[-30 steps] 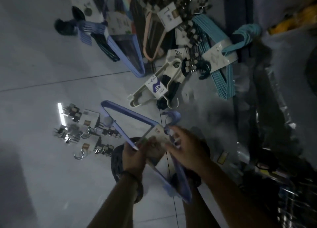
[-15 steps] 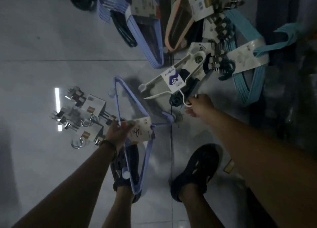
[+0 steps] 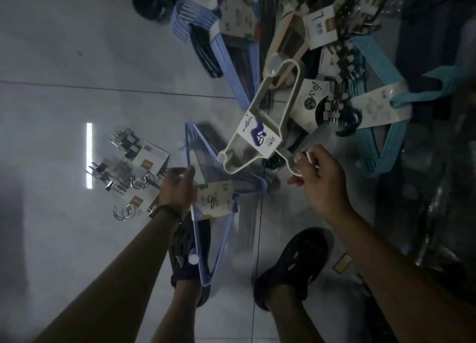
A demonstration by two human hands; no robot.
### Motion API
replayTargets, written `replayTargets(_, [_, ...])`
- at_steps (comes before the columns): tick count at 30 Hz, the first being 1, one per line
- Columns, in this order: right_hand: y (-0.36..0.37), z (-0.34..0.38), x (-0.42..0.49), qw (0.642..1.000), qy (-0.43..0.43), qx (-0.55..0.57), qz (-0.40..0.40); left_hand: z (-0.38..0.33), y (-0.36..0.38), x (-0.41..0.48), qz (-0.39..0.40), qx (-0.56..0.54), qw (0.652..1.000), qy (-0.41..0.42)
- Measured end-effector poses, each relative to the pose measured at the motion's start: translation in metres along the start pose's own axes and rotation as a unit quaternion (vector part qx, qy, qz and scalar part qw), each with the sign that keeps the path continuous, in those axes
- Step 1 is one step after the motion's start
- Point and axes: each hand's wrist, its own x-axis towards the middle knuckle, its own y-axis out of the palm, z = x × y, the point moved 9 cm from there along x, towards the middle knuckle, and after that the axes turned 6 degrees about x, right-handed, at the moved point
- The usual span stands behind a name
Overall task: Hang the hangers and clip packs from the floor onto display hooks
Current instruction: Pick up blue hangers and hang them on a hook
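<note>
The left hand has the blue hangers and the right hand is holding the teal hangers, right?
Not quite. The head view shows the right hand gripping the white hangers, the ones with the purple label, by their hook. The teal hangers lie on the floor beyond, and no hand touches them. The left hand does hold the blue hangers.

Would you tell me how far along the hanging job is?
Done: nothing visibly hung. In hand: the left hand grips the blue hanger pack, the right hand holds the white hanger pack. Left: clip packs and teal hangers on the floor.
</note>
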Motion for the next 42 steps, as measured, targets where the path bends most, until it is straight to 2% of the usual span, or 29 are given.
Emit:
replayTargets(2, [0.002, 0.018, -0.004, 0.999, -0.036, 0.006, 0.028, -0.016, 0.028, -0.014, 0.188, -0.116, 0.974, -0.055])
replayTargets(4, [0.005, 0.029, -0.006, 0.996, -0.051, 0.033, 0.063, -0.026, 0.04, -0.033, 0.311, -0.163, 0.926, -0.139])
replayTargets(7, [0.008, 0.042, -0.007, 0.989, -0.087, 0.065, 0.099, -0.037, 0.044, -0.05, 0.381, -0.222, 0.865, -0.238])
replayTargets(9, [0.014, 0.052, -0.008, 0.979, -0.147, 0.035, 0.139, -0.053, 0.044, -0.055, 0.394, -0.269, 0.845, -0.242])
replayTargets(11, [0.029, 0.058, -0.013, 0.96, -0.198, 0.01, 0.2, -0.067, 0.044, -0.056, 0.396, -0.255, 0.859, -0.201])
replayTargets(13, [0.048, 0.062, -0.022, 0.938, -0.239, -0.014, 0.252, -0.072, 0.049, -0.063, 0.416, -0.169, 0.883, -0.137])
replayTargets(15, [0.058, 0.061, -0.026, 0.934, -0.247, -0.032, 0.255, -0.063, 0.053, -0.067, 0.401, -0.108, 0.903, -0.115])
replayTargets(18, [0.055, 0.048, -0.019, 0.956, -0.201, -0.047, 0.209, -0.051, 0.051, -0.066, 0.331, -0.074, 0.938, -0.076])
replayTargets(21, [0.047, 0.029, -0.015, 0.973, -0.14, -0.059, 0.175, -0.047, 0.049, -0.064, 0.261, -0.141, 0.953, -0.058])
replayTargets(24, [0.052, 0.0, -0.021, 0.978, 0.021, 0.053, 0.199, -0.048, 0.046, -0.055, 0.209, -0.163, 0.964, 0.006])
replayTargets(26, [0.055, -0.014, -0.028, 0.967, 0.11, 0.153, 0.17, -0.056, 0.04, -0.054, 0.194, -0.123, 0.972, 0.053])
replayTargets(28, [0.054, -0.022, -0.033, 0.952, 0.161, 0.223, 0.132, -0.063, 0.038, -0.056, 0.195, -0.093, 0.973, 0.086])
replayTargets(31, [0.052, -0.021, -0.036, 0.935, 0.193, 0.279, 0.103, -0.068, 0.037, -0.061, 0.179, -0.091, 0.974, 0.099])
replayTargets(35, [0.045, -0.011, -0.031, 0.932, 0.191, 0.3, 0.075, -0.064, 0.041, -0.072, 0.172, -0.139, 0.973, 0.072])
replayTargets(38, [0.039, -0.005, -0.026, 0.942, 0.182, 0.278, 0.049, -0.062, 0.045, -0.08, 0.189, -0.219, 0.956, 0.043])
replayTargets(42, [0.038, -0.005, -0.024, 0.946, 0.193, 0.258, 0.035, -0.059, 0.047, -0.084, 0.201, -0.245, 0.948, 0.018])
